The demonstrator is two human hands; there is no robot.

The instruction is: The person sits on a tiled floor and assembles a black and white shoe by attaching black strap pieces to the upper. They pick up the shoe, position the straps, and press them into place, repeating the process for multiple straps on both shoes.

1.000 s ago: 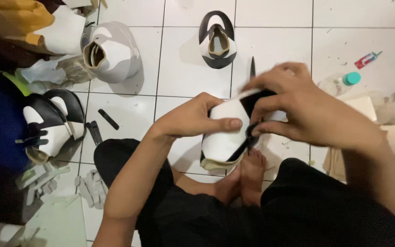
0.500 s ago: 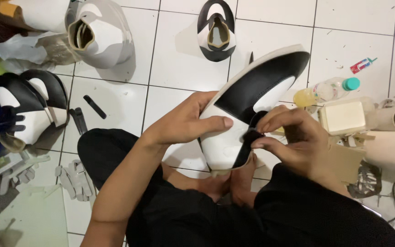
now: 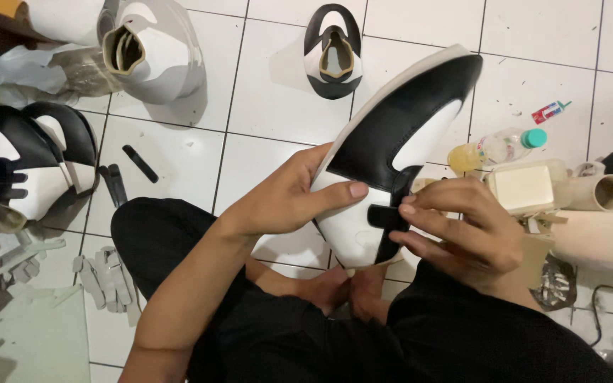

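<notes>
Head view: both hands (image 3: pixel 299 198) grip tilted shoe upper (image 3: pixel 391 149).

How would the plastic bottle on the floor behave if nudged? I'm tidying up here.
The bottle lies on its side on smooth tile, so it would probably roll. It looks partly filled with yellow liquid, so likely light and sloshy.
</notes>
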